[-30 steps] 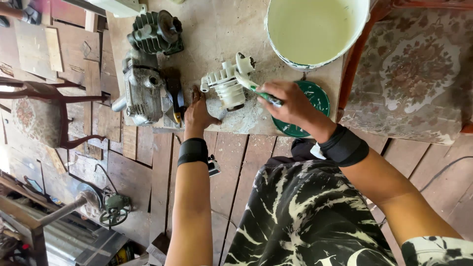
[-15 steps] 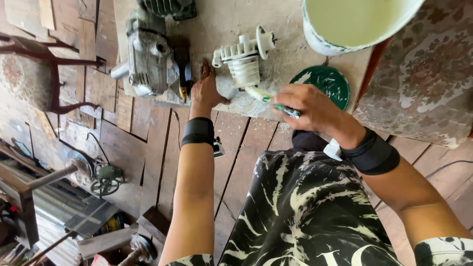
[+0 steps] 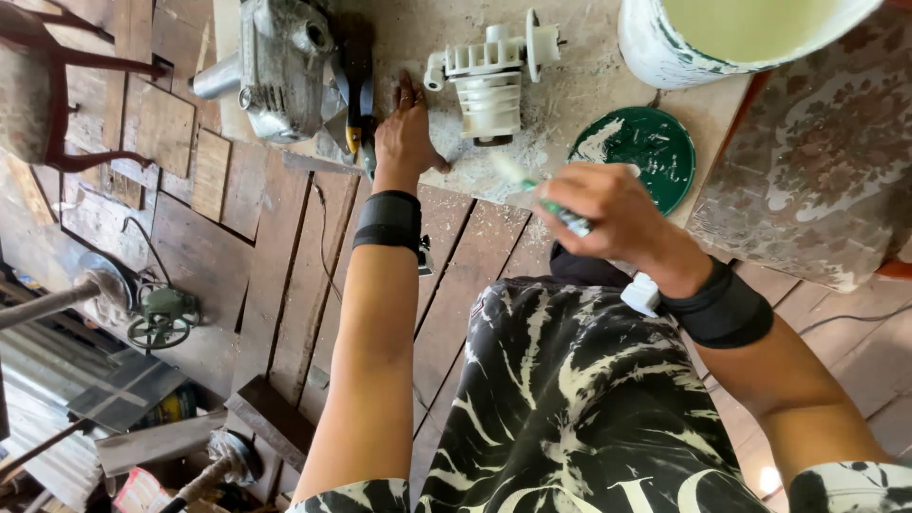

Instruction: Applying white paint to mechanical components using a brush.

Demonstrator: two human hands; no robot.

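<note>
Right hand (image 3: 613,204) fingers curl around a green-handled brush (image 3: 560,214), held above the table (image 3: 589,85) edge beside the green lid (image 3: 635,147); left hand (image 3: 404,133) rests flat, fingers spread, just beside the white-painted part (image 3: 489,81), paint bucket (image 3: 722,38) beyond

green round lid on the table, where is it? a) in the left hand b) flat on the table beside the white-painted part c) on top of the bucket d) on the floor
b: the green round lid lies flat on the table, paint-smeared, to the side of the white-painted part and below the bucket.
</note>
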